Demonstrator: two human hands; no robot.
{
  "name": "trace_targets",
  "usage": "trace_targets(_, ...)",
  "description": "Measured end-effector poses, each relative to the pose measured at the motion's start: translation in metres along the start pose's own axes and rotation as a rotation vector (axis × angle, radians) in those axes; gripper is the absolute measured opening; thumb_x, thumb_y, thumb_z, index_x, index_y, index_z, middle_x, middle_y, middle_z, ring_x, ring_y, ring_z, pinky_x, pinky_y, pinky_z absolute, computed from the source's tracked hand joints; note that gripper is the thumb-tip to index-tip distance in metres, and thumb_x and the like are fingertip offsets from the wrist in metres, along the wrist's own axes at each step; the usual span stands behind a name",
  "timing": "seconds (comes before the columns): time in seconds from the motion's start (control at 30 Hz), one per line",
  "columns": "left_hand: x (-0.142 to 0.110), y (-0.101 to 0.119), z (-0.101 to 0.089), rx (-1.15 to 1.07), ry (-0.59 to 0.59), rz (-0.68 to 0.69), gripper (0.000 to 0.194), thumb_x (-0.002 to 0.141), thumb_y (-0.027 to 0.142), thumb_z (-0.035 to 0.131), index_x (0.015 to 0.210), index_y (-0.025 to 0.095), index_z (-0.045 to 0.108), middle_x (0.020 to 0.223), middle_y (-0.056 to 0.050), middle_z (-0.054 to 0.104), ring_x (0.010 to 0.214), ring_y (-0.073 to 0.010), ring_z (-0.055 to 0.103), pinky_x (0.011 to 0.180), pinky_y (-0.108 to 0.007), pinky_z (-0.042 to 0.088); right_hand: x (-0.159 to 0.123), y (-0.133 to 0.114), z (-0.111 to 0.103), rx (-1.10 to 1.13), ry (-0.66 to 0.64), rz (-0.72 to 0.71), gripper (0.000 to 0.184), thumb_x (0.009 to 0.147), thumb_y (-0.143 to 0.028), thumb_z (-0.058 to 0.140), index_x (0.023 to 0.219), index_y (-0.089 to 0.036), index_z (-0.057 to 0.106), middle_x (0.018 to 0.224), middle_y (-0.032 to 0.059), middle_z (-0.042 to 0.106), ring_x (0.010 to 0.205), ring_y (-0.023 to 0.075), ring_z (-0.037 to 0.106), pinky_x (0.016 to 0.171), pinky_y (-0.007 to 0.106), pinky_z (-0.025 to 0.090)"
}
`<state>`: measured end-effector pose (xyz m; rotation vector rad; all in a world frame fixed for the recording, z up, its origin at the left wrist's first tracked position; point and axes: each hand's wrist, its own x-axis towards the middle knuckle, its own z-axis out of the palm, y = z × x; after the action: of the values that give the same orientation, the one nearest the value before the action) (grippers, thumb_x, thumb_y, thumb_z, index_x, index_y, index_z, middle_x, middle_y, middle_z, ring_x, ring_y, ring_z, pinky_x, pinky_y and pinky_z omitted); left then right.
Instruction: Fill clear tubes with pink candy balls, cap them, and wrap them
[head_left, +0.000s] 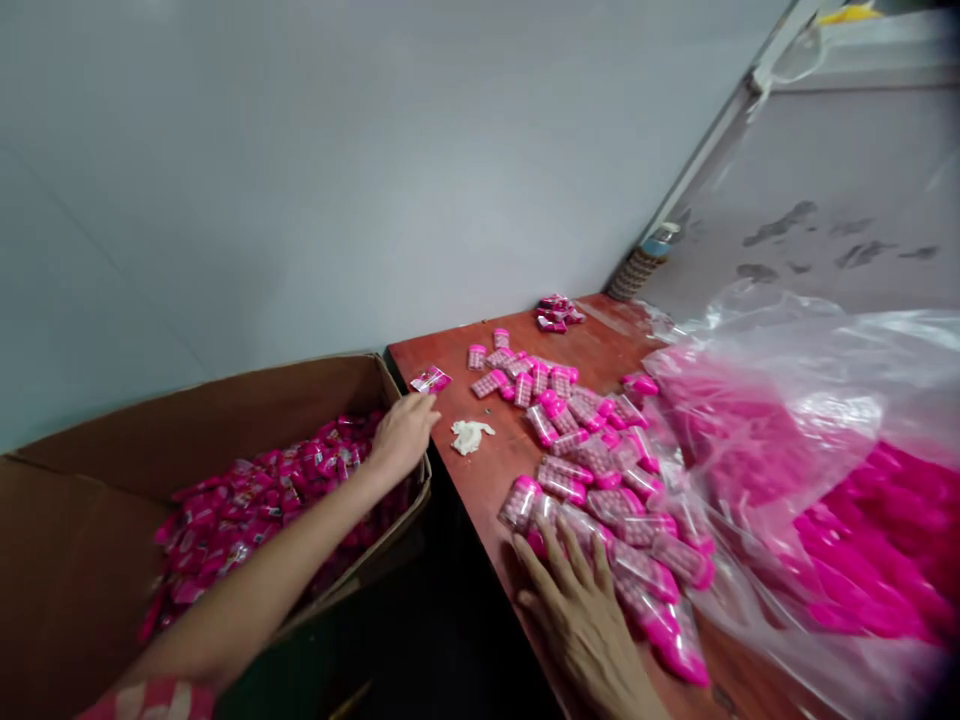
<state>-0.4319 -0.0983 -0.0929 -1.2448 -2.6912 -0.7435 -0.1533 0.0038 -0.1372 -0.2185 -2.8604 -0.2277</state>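
Pink-capped bottles (pixel 596 457), long axes mixed, lie up-right of the nearer, spread-fingered right hand (pixel 589 620); left hand (pixel 405 435), grip unclear, beside packet (pixel 431 380).

Red desk (pixel 481 470) is carrying strewn pink-lidded jars (pixel 596 457). Pink packet (pixel 431 380) and white scrap (pixel 469 437) are lying near left edge, packet pile (pixel 556 313) at back, plastic bag (pixel 829 400) at right.

Left hand (pixel 405 435) stretches forward; right hand (pixel 589 625) spreads palm-down.
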Motion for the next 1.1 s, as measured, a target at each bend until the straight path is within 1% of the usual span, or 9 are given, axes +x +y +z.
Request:
trace_targets(0.13, 0.066, -0.028, 0.007, 0.223, -0.086, -0.154, 0.040, 0.087, 0.040, 0.035, 0.112, 0.015, 0.054, 0.112, -0.014, 0.058, 0.105, -0.0276, 0.050, 0.088, -0.040, 0.037, 0.032, 0.022, 0.014, -0.024, 0.029, -0.052, 0.044, 0.086, -0.034, 0.045, 0.130, -0.031, 0.041, 0.134, 0.0040, 0.046, 0.126, 0.0308, 0.033, 0.102, 0.059, 0.005)
trace_targets(0.27, 0.103, -0.037, 0.018, 0.274, -0.191, -0.206, 0.050, 0.080, 0.054, 0.040, 0.100, 0.014, 0.062, 0.108, -0.017, 0.060, 0.105, -0.0333, 0.050, 0.089, -0.046, 0.032, 0.040, 0.062, 0.022, -0.019, 0.033, 0.064, 0.035, 0.086, -0.033, 0.044, 0.118, -0.028, 0.055, 0.129, 0.0056, 0.051, 0.125, 0.0302, 0.035, 0.102, 0.060, 0.009)
trace_targets(0.37, 0.121, -0.041, 0.019, 0.278, -0.312, -0.253, 0.050, 0.070, 0.057, 0.051, 0.098, 0.018, 0.063, 0.103, -0.015, 0.064, 0.103, -0.0322, 0.052, 0.085, -0.043, 0.035, 0.035, 0.079, 0.028, -0.051, 0.014, 0.180, 0.036, 0.084, -0.034, 0.045, 0.119, -0.026, 0.054, 0.131, 0.0062, 0.049, 0.127, 0.0327, 0.031, 0.101, 0.063, 0.011)
trace_targets(0.5, 0.136, -0.040, 0.017, 0.254, -0.436, -0.330, 0.040, 0.061, 0.052, 0.062, 0.087, 0.021, 0.065, 0.097, -0.011, 0.067, 0.095, -0.0285, 0.058, 0.077, -0.036, 0.040, 0.034, 0.082, 0.030, -0.052, 0.026, 0.248, 0.036, 0.084, -0.032, 0.046, 0.117, -0.024, 0.055, 0.128, 0.0072, 0.053, 0.127, 0.0333, 0.030, 0.101, 0.062, 0.012)
trace_targets(0.67, 0.138, -0.033, 0.011, 0.189, -0.455, -0.337, 0.028, 0.061, 0.044, 0.061, 0.072, 0.019, 0.065, 0.090, -0.011, 0.068, 0.086, -0.0284, 0.061, 0.068, -0.034, 0.041, 0.039, 0.079, 0.024, -0.034, 0.011, 0.250, 0.034, 0.085, -0.033, 0.047, 0.117, -0.024, 0.055, 0.127, 0.0067, 0.053, 0.125, 0.0321, 0.035, 0.102, 0.060, 0.012)
trace_targets(0.8, 0.113, -0.020, -0.008, 0.099, -0.371, -0.240, 0.028, 0.067, 0.045, 0.055, 0.078, 0.020, 0.063, 0.086, -0.006, 0.067, 0.083, -0.0244, 0.060, 0.064, -0.029, 0.041, 0.041, 0.075, 0.019, -0.013, 0.001, 0.280, 0.033, 0.088, -0.032, 0.045, 0.118, -0.024, 0.053, 0.129, 0.0073, 0.051, 0.125, 0.0304, 0.035, 0.102, 0.059, 0.011)
trace_targets(0.9, 0.064, 0.008, -0.011, -0.087, -0.288, -0.094, 0.029, 0.068, 0.044, 0.056, 0.078, 0.018, 0.061, 0.078, -0.004, 0.065, 0.076, -0.0201, 0.059, 0.063, -0.026, 0.040, 0.041, 0.070, 0.013, 0.021, 0.027, 0.294, 0.031, 0.089, -0.032, 0.043, 0.117, -0.024, 0.054, 0.130, 0.0079, 0.050, 0.124, 0.0282, 0.036, 0.103, 0.056, 0.010)
trace_targets(1.0, -0.002, 0.055, 0.009, -0.430, -0.394, 0.010, 0.026, 0.069, 0.036, 0.058, 0.084, 0.015, 0.059, 0.074, -0.002, 0.064, 0.068, -0.0164, 0.059, 0.058, -0.024, 0.042, 0.039, 0.067, 0.009, 0.033, 0.054, 0.278, 0.030, 0.090, -0.031, 0.041, 0.115, -0.023, 0.055, 0.130, 0.0087, 0.050, 0.124, 0.0266, 0.036, 0.103, 0.054, 0.010)
trace_targets(1.1, -0.057, 0.104, 0.038, -0.428, -0.408, 0.035, 0.034, 0.064, 0.032, 0.064, 0.093, 0.016, 0.056, 0.076, -0.002, 0.065, 0.066, -0.0155, 0.060, 0.057, -0.023, 0.043, 0.034, 0.067, 0.007, 0.022, 0.066, 0.251, 0.030, 0.090, -0.030, 0.039, 0.115, -0.023, 0.054, 0.130, 0.0089, 0.050, 0.124, 0.0261, 0.037, 0.103, 0.053, 0.011)
